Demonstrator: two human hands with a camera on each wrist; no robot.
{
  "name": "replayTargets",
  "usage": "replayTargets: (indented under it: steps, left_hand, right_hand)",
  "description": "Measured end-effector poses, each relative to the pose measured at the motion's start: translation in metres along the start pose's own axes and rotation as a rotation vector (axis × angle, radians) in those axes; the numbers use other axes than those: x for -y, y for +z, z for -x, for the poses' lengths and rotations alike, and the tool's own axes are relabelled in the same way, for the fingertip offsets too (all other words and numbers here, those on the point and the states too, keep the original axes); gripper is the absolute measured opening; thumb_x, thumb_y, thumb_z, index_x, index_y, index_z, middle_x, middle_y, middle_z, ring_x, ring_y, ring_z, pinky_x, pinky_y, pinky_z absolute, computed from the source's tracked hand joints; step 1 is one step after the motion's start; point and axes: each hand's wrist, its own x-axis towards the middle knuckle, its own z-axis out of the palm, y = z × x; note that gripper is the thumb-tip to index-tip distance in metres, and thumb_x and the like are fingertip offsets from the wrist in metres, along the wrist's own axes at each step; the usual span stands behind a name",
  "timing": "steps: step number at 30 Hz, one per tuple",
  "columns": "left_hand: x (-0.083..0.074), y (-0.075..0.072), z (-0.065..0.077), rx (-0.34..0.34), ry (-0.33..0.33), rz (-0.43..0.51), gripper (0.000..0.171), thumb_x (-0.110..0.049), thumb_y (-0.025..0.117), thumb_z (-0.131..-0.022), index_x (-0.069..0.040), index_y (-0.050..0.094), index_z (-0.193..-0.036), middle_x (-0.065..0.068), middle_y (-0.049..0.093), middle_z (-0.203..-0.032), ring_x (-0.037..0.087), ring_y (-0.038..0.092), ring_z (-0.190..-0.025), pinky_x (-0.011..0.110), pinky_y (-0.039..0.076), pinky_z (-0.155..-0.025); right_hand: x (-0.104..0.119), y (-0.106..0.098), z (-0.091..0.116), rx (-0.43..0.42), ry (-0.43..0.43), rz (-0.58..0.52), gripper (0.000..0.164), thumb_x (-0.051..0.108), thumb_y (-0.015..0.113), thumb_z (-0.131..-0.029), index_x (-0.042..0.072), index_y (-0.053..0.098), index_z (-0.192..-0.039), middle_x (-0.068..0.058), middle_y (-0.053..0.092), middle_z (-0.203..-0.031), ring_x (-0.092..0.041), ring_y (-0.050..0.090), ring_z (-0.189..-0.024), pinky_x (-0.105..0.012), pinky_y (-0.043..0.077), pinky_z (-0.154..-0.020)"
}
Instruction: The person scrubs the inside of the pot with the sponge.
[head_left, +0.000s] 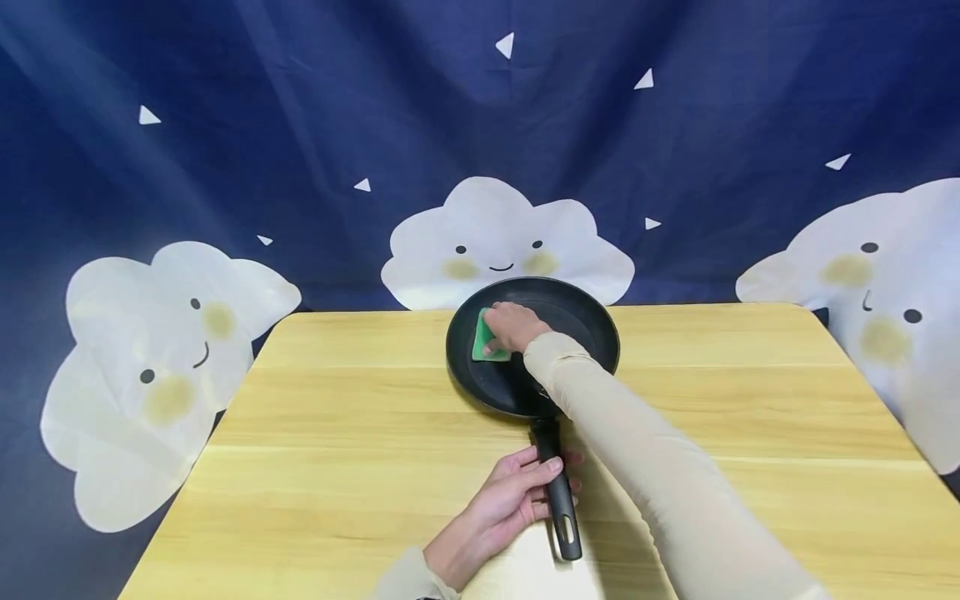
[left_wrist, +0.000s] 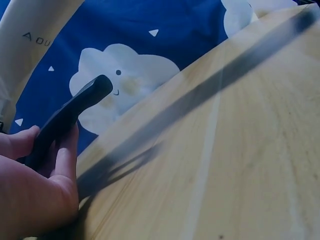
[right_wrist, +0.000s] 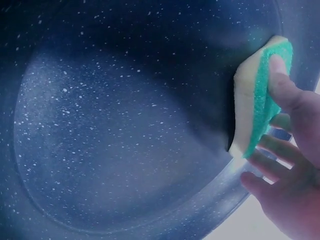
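Observation:
A black frying pan (head_left: pixel 577 312) is at the far side of the wooden table, its handle (head_left: pixel 558 492) pointing toward me. My left hand (head_left: pixel 504 504) grips that handle, thumb on top and fingers passing beneath. In the left wrist view the handle's end (left_wrist: pixel 100 89) sticks out beyond the left hand (left_wrist: pixel 37 185). Inside the pan, on its left side, my right hand (head_left: pixel 515 327) holds a sponge (head_left: pixel 483 343). The right wrist view shows the sponge's pale side (right_wrist: pixel 244 107) against the speckled pan surface (right_wrist: pixel 110 135), with the right hand's thumb (right_wrist: pixel 285 87) on its green side.
The light wooden table (head_left: pixel 322 433) spreads out on both sides of the pan. Behind it hangs a dark blue curtain (head_left: pixel 300 108) printed with white clouds and small triangles. My right sleeve (head_left: pixel 660 467) crosses over the pan's near right rim.

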Motion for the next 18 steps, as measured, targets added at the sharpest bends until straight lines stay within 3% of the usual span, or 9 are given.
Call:
replayTargets:
  steps: [9, 18]
  left_hand:
    - [0.0, 0.003, 0.001, -0.048, 0.02, -0.002, 0.044, -0.016, 0.061, -0.092, 0.0, 0.05, -0.131, 0.014, 0.059, -0.127, 0.021, 0.066, -0.095, 0.039, 0.054, -0.083]
    - [0.002, 0.006, 0.0, -0.061, 0.018, 0.022, 0.045, -0.013, 0.062, -0.091, 0.003, 0.048, -0.131, 0.017, 0.056, -0.129, 0.023, 0.066, -0.096, 0.039, 0.054, -0.083]
  right_hand:
    - [-0.004, 0.0, -0.002, -0.035, 0.027, 0.002, 0.047, 0.04, 0.066, -0.087, 0.01, 0.058, -0.121, -0.011, 0.055, -0.117, -0.023, 0.055, -0.098, -0.037, 0.05, -0.082]
    - [-0.024, 0.003, -0.001, -0.055, 0.056, 0.024, 0.063, 0.045, 0.065, -0.087, 0.011, 0.049, -0.137, -0.016, 0.048, -0.136, -0.03, 0.054, -0.11, -0.046, 0.043, -0.096]
